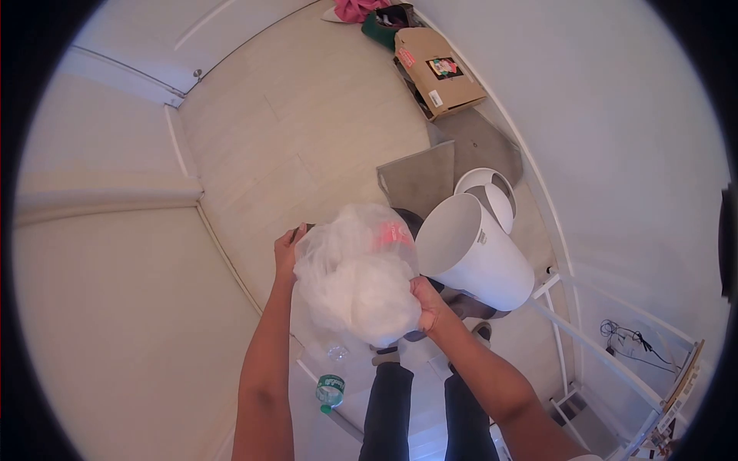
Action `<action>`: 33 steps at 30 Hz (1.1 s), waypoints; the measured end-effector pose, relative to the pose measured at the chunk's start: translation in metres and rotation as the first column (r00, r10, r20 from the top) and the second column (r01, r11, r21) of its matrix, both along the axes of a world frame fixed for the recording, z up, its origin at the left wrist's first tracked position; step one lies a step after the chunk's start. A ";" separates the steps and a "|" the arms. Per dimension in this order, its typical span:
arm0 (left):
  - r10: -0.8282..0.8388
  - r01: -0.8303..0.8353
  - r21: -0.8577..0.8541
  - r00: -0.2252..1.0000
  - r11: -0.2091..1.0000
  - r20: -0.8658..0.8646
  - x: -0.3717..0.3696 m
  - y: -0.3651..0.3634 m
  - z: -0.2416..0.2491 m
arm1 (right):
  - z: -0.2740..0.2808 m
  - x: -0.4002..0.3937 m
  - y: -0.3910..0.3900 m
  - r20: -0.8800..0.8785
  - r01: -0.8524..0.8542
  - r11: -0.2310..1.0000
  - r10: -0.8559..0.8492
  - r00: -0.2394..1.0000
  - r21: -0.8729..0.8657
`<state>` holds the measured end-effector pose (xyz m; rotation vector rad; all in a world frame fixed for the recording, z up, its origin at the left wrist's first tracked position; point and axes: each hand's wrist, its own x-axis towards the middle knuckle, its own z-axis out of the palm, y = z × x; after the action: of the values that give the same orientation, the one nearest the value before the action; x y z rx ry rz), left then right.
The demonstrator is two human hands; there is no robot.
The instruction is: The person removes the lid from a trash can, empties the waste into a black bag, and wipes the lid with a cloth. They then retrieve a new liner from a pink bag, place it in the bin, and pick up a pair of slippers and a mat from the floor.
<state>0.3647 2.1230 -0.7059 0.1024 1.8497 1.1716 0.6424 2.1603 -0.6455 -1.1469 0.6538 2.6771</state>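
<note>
A bulging translucent plastic bag (pixel 355 273) with a red mark near its top is held up in front of me. My left hand (pixel 287 250) grips the bag's upper left edge. My right hand (pixel 427 303) clutches its lower right side. Just right of the bag, a white waste bin (pixel 477 257) lies tipped with its open mouth facing the bag. The bin's white lid (pixel 492 192) rests on the floor behind it. My legs and shoes show below the bag.
A green-labelled plastic bottle (pixel 330 390) lies on the floor by my left forearm. A grey mat (pixel 419 178) and a cardboard box (pixel 440 71) lie farther along the right wall, with clothes beyond. A white rack (pixel 565 338) stands at right.
</note>
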 end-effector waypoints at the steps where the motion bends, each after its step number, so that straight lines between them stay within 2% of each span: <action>1: -0.126 0.131 0.026 0.983 0.991 -0.136 0.001 -0.004 -0.002 | -0.002 0.001 0.004 0.001 0.011 1.000 -0.011 1.000 -0.005; 2: -0.241 0.261 0.038 0.931 0.965 -0.275 0.002 -0.004 0.002 | -0.003 0.000 0.011 -0.011 -0.009 1.000 0.009 1.000 0.012; 3: -0.249 0.269 0.035 0.928 0.963 -0.277 0.005 -0.005 0.006 | -0.004 -0.002 0.016 -0.023 -0.030 0.999 0.031 0.999 0.029; 4: -0.278 0.345 0.054 0.828 0.937 -0.487 0.008 -0.007 0.011 | -0.003 -0.004 0.019 -0.026 -0.023 0.999 0.024 0.999 0.025; 5: -0.277 0.421 0.057 0.686 0.905 -0.673 0.011 -0.009 0.014 | -0.004 -0.008 0.022 0.100 -0.064 0.989 0.050 0.994 0.134; 6: -0.283 0.426 0.052 0.683 0.903 -0.673 0.012 -0.013 0.015 | -0.003 -0.010 0.024 0.228 -0.116 0.966 0.063 0.972 0.231; 7: -0.255 0.296 0.019 0.853 0.955 -0.456 0.012 -0.017 0.017 | -0.003 -0.014 0.024 0.226 -0.112 0.967 0.059 0.972 0.228; 8: -0.179 0.172 -0.050 0.960 0.984 -0.215 0.011 -0.022 0.018 | -0.003 -0.019 0.023 0.376 -0.299 0.872 0.147 0.915 0.388; 9: -0.213 0.201 -0.087 0.966 0.976 -0.146 0.013 -0.026 0.017 | -0.004 -0.026 0.022 0.528 -0.484 0.719 0.190 0.828 0.499; 10: -0.209 0.204 -0.052 0.970 0.978 -0.123 0.019 -0.025 0.012 | -0.008 -0.034 0.016 0.523 -0.478 0.723 0.190 0.831 0.498; 11: -0.267 0.262 -0.062 0.959 0.963 -0.093 0.029 -0.019 0.022 | -0.018 -0.041 0.006 0.739 -0.729 0.309 0.108 0.665 0.611; 12: -0.323 0.319 -0.070 0.944 0.945 -0.061 0.037 -0.014 0.031 | -0.015 -0.050 0.003 0.859 -0.860 -0.155 -0.093 0.503 0.487; 13: -0.326 0.321 -0.074 0.944 0.944 -0.060 0.039 -0.013 0.030 | -0.012 -0.058 0.003 0.907 -0.891 -0.197 -0.013 0.420 0.409; 14: -0.317 0.315 -0.059 0.948 0.947 -0.022 0.039 -0.013 0.027 | -0.009 -0.065 0.005 0.907 -0.890 -0.196 -0.012 0.422 0.411; 15: -0.308 0.309 -0.043 0.951 0.950 0.016 0.038 -0.013 0.025 | -0.005 -0.072 0.009 0.919 -0.917 -0.335 -0.246 0.307 0.216; 16: -0.310 0.310 -0.043 0.951 0.950 0.014 0.037 -0.013 0.022 | -0.002 -0.077 0.014 0.852 -0.910 -0.415 -0.481 0.208 -0.012; 17: -0.276 0.276 -0.038 0.961 0.960 0.011 0.035 -0.017 0.019 | 0.000 -0.079 0.023 0.852 -0.910 -0.415 -0.480 0.209 -0.010; 19: -0.241 0.242 -0.039 0.970 0.970 0.013 0.033 -0.024 0.009 | 0.001 -0.081 0.039 0.916 -0.964 -0.212 -0.396 -0.062 -0.157; 20: -0.208 0.208 -0.003 0.978 0.978 -0.010 0.031 -0.028 0.003 | -0.006 -0.079 0.043 0.918 -0.965 -0.212 -0.392 -0.063 -0.156; 22: -0.169 0.170 0.026 0.985 0.985 -0.037 0.025 -0.030 -0.002 | -0.033 -0.071 0.048 0.973 -0.979 -0.126 -0.190 -0.134 -0.160; 23: -0.107 0.111 0.043 0.992 0.993 -0.073 0.024 -0.028 -0.003 | -0.052 -0.063 0.044 0.975 -0.979 -0.130 -0.182 -0.130 -0.155; 25: -0.039 0.046 0.060 0.993 0.997 -0.109 0.018 -0.026 -0.009 | -0.088 -0.046 0.039 0.993 -0.996 -0.065 -0.094 0.068 0.062; 26: -0.081 0.084 0.034 0.994 0.996 -0.076 0.013 -0.025 -0.011 | -0.093 -0.040 0.041 0.993 -0.996 -0.069 -0.092 0.068 0.061; 28: -0.117 0.118 0.012 0.992 0.993 -0.043 0.008 -0.022 -0.017 | -0.101 -0.033 0.045 0.997 -0.978 -0.197 -0.035 0.070 0.062; 29: -0.148 0.147 -0.051 0.989 0.988 -0.015 0.007 -0.019 -0.017 | -0.097 -0.035 0.047 0.997 -0.978 -0.199 -0.033 0.071 0.063; 32: -0.227 0.224 -0.141 0.974 0.964 0.000 -0.001 -0.015 -0.023 | -0.089 -0.034 0.048 0.986 -0.968 -0.235 -0.114 0.120 0.091; 33: -0.273 0.267 -0.166 0.962 0.949 -0.016 -0.005 -0.015 -0.026 | -0.092 -0.032 0.044 0.946 -0.938 -0.319 -0.242 0.216 0.133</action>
<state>0.3602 2.1083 -0.7323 0.2789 1.8886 0.8323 0.6103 2.2047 -0.7375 -1.8532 -2.3068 1.1509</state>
